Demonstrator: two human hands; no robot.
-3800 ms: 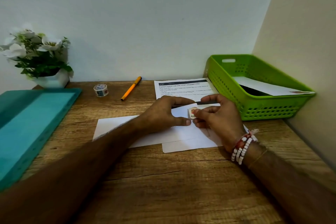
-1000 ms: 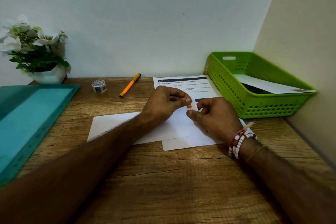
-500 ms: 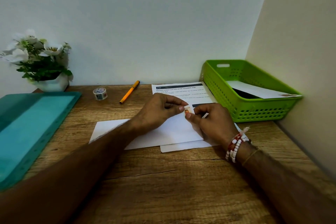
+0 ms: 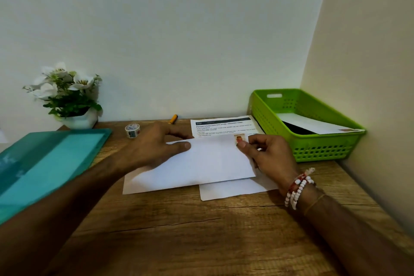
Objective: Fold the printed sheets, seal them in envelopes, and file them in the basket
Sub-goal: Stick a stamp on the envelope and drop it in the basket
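At the centre of the frame the envelope (image 4: 208,161) lies face up on the desk (image 4: 201,235), its lower right part overlapping a second white sheet (image 4: 235,189). The left grip (image 4: 156,148) is open, thumb flat on the envelope's upper left. The right grip (image 4: 268,154) is curled at the upper right corner, its thumb tip just below the stamp (image 4: 239,138); it seems to pinch that corner, though the fingers beneath are hidden.

The likeliest fault is the stamp ending up crooked or with a lifted edge, if the thumb drags sideways instead of pressing straight down. Paper on paper is slick, so a push from either grip could slide the envelope across the sheet below and skew it.

The envelope's top edge covers the bottom of the printed sheet (image 4: 224,124) behind it. Lifting carelessly could drag or crease that sheet.

The flap is not visible, so the seal cannot be judged; if it is loose, the contents may slip out on the way to the basket (image 4: 318,151) at the right, where one envelope (image 4: 320,126) already lies aslant and could block a flat landing.
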